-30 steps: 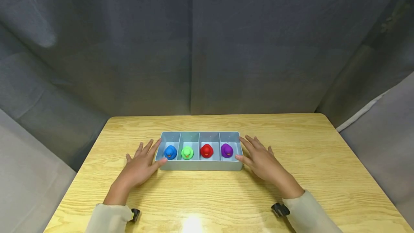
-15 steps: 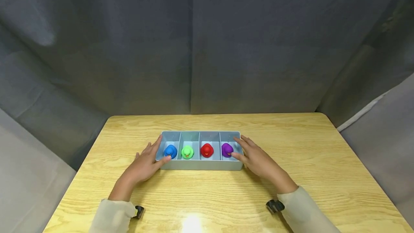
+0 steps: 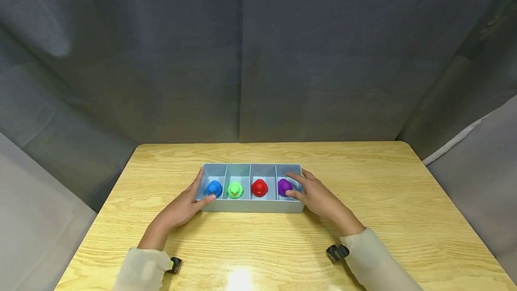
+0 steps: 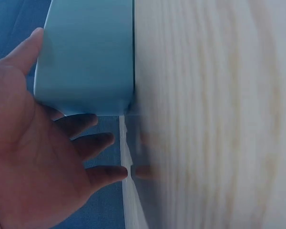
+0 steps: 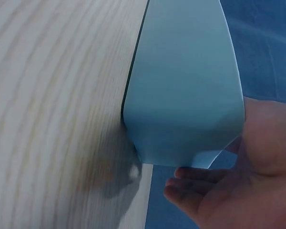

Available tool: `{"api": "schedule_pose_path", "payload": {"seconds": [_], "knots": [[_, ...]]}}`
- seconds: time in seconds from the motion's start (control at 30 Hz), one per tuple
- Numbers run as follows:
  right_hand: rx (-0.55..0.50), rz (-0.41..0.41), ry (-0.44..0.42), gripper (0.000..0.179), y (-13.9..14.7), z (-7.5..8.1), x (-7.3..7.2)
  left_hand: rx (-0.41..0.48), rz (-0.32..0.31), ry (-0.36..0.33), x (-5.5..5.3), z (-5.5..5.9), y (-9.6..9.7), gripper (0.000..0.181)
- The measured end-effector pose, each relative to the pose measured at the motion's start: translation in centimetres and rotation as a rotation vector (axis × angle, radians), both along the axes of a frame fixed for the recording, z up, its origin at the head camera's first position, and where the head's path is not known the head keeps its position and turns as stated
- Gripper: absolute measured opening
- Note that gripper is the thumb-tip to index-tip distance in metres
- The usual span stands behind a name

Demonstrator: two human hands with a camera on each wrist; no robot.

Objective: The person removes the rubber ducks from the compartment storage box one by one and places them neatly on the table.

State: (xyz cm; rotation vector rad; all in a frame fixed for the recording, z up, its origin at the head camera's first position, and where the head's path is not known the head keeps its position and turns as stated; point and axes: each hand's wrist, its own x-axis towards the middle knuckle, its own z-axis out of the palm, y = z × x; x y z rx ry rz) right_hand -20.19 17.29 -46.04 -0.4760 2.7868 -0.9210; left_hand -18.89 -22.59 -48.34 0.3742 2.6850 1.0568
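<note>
A grey-blue box (image 3: 251, 206) with several compartments in a row stands on the table. From left to right it holds a blue rubber duck (image 3: 213, 188), a green duck (image 3: 235, 190), a red duck (image 3: 259, 187) and a purple duck (image 3: 284, 187). My left hand (image 3: 183, 205) lies at the box's left end, thumb over the front rim close to the blue duck, the other fingers spread along the end wall. At the right end, my right hand (image 3: 321, 199) reaches thumb and index finger over the rim, beside the purple duck; whether they touch it I cannot tell.
The wooden table (image 3: 250, 246) reaches out on all sides of the box. Grey cloth (image 3: 323, 66) hangs behind the table and at both sides. A black wrist device (image 3: 337, 253) sits at the right cuff, another (image 3: 174, 265) at the left.
Both hands have moved inward around the box ends. The right thumb and index finger have come further left, over the purple duck's compartment. The left fingers have drawn closer together. The ducks keep their compartments.
</note>
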Motion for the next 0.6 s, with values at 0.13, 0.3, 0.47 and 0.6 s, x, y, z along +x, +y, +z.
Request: {"api": "schedule_pose_path", "payload": {"seconds": [0.13, 0.3, 0.47, 0.6], "knots": [[0.001, -0.004, 0.005, 0.057, -0.2, 0.0, -0.5, 0.006, 0.001, -0.003, -0.1, 0.0, 0.1, 0.099], [-0.006, -0.012, 0.014, 0.051, -0.5, -0.1, -0.9, 0.014, -0.001, -0.009, -0.1, 0.0, 0.1, 0.098], [-0.022, -0.043, 0.015, 0.043, -0.7, -0.4, -1.2, 0.023, -0.003, -0.012, -0.1, 0.0, 0.1, 0.097], [-0.051, -0.064, 0.014, 0.039, -0.9, -0.8, -1.2, 0.047, -0.001, -0.025, 0.1, 0.0, 0.1, 0.096]]}}
